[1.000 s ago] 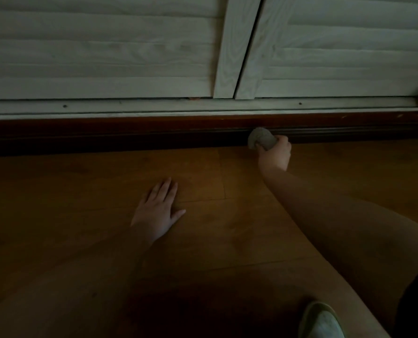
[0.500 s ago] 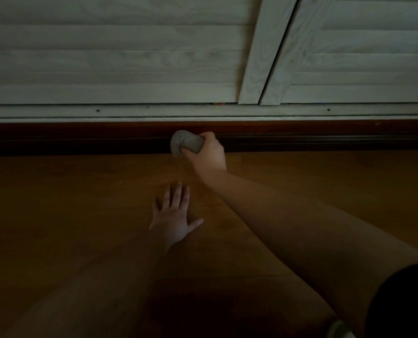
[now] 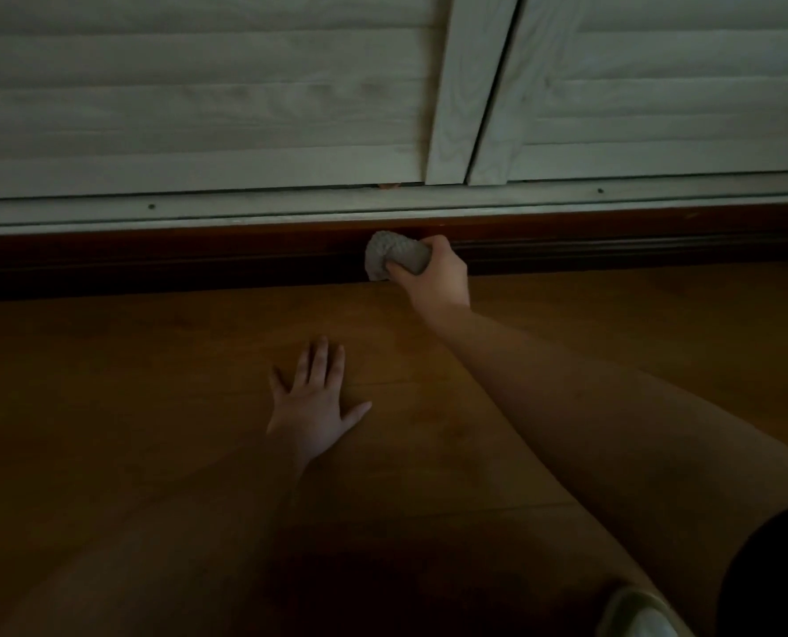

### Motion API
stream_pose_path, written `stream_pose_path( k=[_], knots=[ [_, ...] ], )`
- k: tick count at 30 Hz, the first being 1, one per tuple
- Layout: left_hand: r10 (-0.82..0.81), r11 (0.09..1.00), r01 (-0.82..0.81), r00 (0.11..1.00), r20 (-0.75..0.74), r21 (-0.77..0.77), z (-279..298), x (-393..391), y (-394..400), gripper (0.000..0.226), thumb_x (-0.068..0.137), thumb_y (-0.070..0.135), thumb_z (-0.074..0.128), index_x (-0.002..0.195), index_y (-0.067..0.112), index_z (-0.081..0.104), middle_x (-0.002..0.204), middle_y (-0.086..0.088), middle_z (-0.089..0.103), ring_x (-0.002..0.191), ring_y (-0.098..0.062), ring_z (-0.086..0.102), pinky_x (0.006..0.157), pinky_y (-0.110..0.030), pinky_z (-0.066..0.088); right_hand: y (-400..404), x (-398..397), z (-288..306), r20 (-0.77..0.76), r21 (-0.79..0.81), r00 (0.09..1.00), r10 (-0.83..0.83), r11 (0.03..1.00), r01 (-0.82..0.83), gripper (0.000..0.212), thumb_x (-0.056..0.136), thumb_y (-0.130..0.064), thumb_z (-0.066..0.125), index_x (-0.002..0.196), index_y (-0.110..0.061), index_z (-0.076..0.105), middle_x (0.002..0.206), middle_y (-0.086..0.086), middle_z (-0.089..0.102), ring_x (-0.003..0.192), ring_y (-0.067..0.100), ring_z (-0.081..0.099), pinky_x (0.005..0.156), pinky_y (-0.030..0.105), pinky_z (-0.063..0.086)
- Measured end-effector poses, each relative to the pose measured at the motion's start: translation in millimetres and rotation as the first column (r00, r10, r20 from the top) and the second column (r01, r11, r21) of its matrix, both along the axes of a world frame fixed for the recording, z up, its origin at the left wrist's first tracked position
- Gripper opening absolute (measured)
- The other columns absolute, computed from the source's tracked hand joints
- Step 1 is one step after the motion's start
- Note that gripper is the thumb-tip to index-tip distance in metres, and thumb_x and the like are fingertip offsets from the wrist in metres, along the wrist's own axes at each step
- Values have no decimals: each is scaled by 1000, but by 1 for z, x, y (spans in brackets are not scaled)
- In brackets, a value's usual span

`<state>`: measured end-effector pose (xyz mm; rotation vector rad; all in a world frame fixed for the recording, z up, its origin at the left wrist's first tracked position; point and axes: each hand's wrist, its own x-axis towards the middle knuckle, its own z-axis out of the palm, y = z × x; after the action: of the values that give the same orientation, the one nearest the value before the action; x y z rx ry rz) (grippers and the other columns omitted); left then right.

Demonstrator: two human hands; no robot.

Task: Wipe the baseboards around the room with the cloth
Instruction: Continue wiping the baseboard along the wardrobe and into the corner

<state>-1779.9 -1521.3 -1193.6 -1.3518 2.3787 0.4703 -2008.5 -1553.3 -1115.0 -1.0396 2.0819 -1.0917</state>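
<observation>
Cloth against the baseboard, run lying nine to three

The wadded grey cloth sat pressed to the dark baseboard, which ran nine to three. Your right hand gripped it, fingers curled round it, cloth at ten o'clock from your knuckles. Your left hand lay flat on the wooden floor, fingers spread, toward six o'clock, farther away.

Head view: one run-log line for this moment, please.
right hand grips cloth | cloth on baseboard | left hand flat on floor
</observation>
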Motion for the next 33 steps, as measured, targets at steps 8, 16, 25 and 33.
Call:
stream_pose_path(
  k=[8, 16, 25, 33],
  knots=[
    [31, 998, -34, 998, -55, -51, 0, -22, 1, 95, 84, 82, 6, 158, 25, -8, 165, 1, -18, 152, -23, -12, 117, -66, 3, 49, -100, 2, -125, 31, 987, -97, 994, 102, 51, 80, -38, 77, 121, -20, 52, 104, -9, 53, 97, 6, 52, 80, 21, 46],
    [3, 1000, -5, 997, -76, -18, 0, -42, 0, 86, 92, 75, 17, 158, 28, -10, 165, 7, -21, 152, -21, -14, 116, -67, 2, 79, -139, 3, -185, 16, 957, -221, 973, 228, 50, 82, -34, 76, 123, -19, 51, 105, -12, 51, 102, 7, 52, 77, 17, 45],
    [-31, 998, 25, 992, -119, -59, 11, -34, 2, 69, 100, 60, 13, 159, 28, -4, 166, 6, -14, 152, -17, -9, 119, -63, 4, 61, -73, -21, -191, 12, 981, -16, 1000, 18, 44, 79, -33, 78, 113, -26, 51, 110, -7, 56, 101, 7, 53, 85, 26, 48],
    [-293, 949, 288, 956, -20, -126, 53, 7, 25, 67, 101, 57, 5, 160, 25, 12, 168, 3, -5, 154, -21, 2, 116, -68, 11, 101, -7, -5, -147, 135, 985, -85, 985, 105, 68, 82, -36, 75, 141, -17, 45, 131, 0, 53, 118, 11, 49, 95, 21, 36]
  ],
)
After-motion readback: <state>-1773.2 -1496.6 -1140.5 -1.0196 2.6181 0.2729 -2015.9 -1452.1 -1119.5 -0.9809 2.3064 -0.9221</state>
